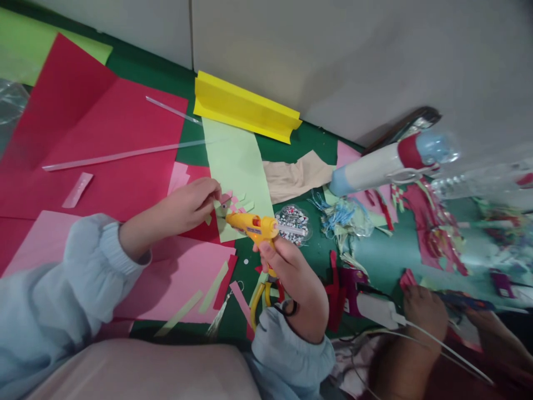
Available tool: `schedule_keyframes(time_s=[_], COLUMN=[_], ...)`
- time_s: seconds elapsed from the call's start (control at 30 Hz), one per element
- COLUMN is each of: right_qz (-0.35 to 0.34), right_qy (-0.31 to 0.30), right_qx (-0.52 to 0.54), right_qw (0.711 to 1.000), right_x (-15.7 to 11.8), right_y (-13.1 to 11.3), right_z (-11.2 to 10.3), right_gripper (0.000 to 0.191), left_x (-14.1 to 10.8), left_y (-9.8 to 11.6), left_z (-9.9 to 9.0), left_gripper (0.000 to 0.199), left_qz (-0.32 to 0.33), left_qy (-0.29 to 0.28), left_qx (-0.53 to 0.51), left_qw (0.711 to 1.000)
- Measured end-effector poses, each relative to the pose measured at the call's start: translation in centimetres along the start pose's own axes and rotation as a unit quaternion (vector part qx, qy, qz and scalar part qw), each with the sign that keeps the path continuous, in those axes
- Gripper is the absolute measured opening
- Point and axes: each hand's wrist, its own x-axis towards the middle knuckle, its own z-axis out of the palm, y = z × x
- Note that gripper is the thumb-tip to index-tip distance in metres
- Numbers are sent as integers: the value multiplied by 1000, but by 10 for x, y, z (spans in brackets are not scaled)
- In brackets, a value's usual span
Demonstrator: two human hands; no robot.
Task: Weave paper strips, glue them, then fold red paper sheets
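Note:
A yellow glue gun (253,226) is in my right hand (283,261), whose fingers wrap round its handle; its nozzle points left. The nozzle is at a small woven piece of pink and green paper strips (235,204). My left hand (194,203) is closed at the left edge of this piece, its fingertips pinched; what exactly they hold is too small to tell. Under the woven piece lies a light green paper sheet (239,158). Just right of the gun's back end sits a round clear dish of small black, white and red pieces (292,222).
Red paper (137,128) and pink paper (166,283) cover the left side. Folded yellow paper (245,108) stands near the wall. Yellow-handled scissors (259,300) lie by my right wrist. A bottle (375,166) and tassels (343,216) are on the right, beyond which another person's hands (425,311) work.

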Motion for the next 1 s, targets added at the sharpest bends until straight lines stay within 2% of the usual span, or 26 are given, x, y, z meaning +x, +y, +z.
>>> schedule_keyframes(time_s=[0.2,0.43,0.6,0.77,0.9,1.0], right_qz=[-21,-10,-16,-3,-19,-21], right_qy=[38,21,48,17,31,17], right_qx=[-33,-19,-32,-21,-41,-23], right_qw=[999,1000,998,1000,998,999], right_x=[1,-4,-3,-3,-3,-3], right_y=[-5,-6,-7,-3,-4,-5], right_z=[2,1,1,1,1,1], right_gripper=[36,39,40,41,39,37], left_x=[-1,0,0,0,0,0], left_y=[-1,1,1,0,0,0], left_z=[1,0,1,1,1,1], left_gripper=[20,21,19,18,18,18], left_qz=[-2,-6,-4,0,-2,-2], left_qy=[6,1,6,3,-3,-1], left_qx=[-1,2,0,3,4,4], left_qw=[1000,1000,1000,1000,1000,1000])
